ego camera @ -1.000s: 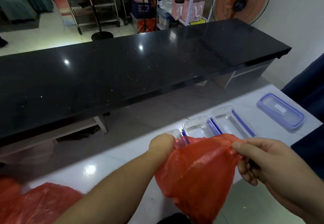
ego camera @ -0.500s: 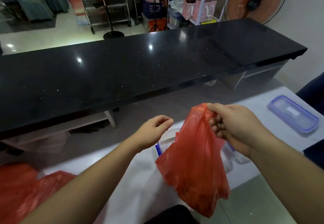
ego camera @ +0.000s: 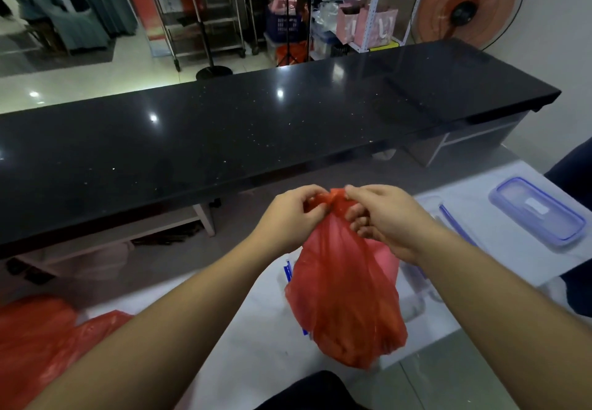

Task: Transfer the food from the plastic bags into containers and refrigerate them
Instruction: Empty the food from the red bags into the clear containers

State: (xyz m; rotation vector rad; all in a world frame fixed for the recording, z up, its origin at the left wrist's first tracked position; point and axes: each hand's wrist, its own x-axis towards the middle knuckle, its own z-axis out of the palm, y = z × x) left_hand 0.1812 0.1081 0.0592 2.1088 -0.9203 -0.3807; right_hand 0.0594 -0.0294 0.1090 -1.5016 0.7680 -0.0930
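Note:
A red plastic bag (ego camera: 347, 294) hangs in front of me above the white table (ego camera: 266, 342), its lower part bulging with something I cannot make out. My left hand (ego camera: 290, 217) and my right hand (ego camera: 381, 217) both pinch the bag's gathered top, close together. Clear containers with blue clips (ego camera: 448, 220) lie on the table behind the bag, partly hidden by it and by my right arm. A blue-rimmed lid (ego camera: 536, 209) lies flat to the right.
More red plastic bags (ego camera: 41, 339) sit at the lower left. A long black counter (ego camera: 256, 127) runs across behind the table. A dark object (ego camera: 304, 390) is at the bottom edge. Shelves and a fan stand beyond.
My left hand has come back to the bag's top and pinches it beside my right hand. The bag has been lifted and hangs gathered instead of spread wide.

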